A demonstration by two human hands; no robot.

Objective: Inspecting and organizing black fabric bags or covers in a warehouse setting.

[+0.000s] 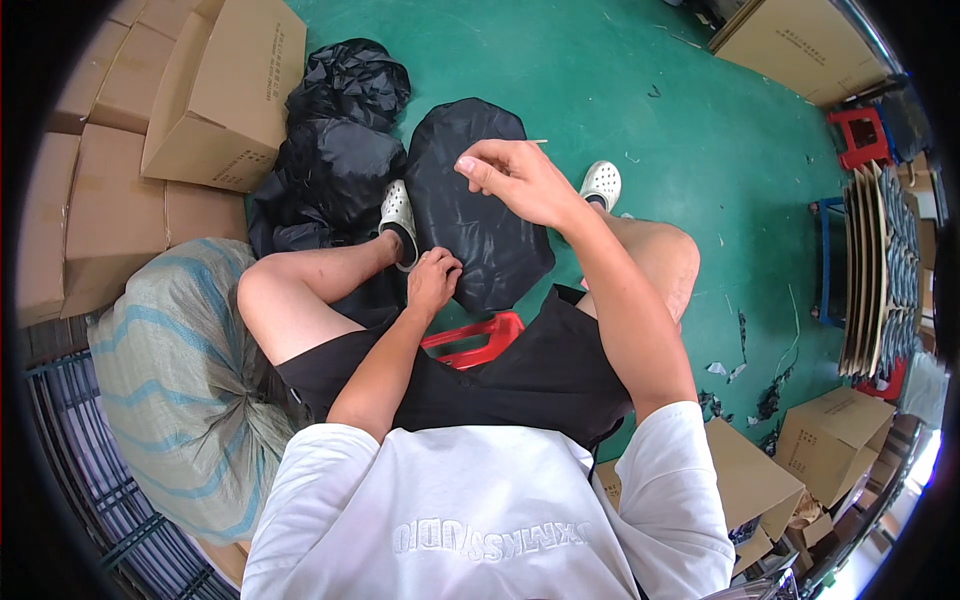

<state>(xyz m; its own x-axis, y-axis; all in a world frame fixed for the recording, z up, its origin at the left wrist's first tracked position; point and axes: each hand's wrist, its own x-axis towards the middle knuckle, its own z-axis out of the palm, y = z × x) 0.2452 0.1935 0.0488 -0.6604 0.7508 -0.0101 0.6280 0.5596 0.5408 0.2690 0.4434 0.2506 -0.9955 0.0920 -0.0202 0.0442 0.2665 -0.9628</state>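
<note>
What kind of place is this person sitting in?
Probably a warehouse or small workshop: cardboard boxes stacked around, a green painted floor, a big woven sack beside the person.

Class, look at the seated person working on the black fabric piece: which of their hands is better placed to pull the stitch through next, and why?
Probably the right hand: it is raised over the black fabric piece, fingertips pinched on a thin needle-like sliver. The left hand grips the fabric's lower edge, steadying it.

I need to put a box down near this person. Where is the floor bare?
Bare green floor lies beyond the white shoe, between the black bags and the far carton. The cartons and the woven sack crowd the left.
</note>
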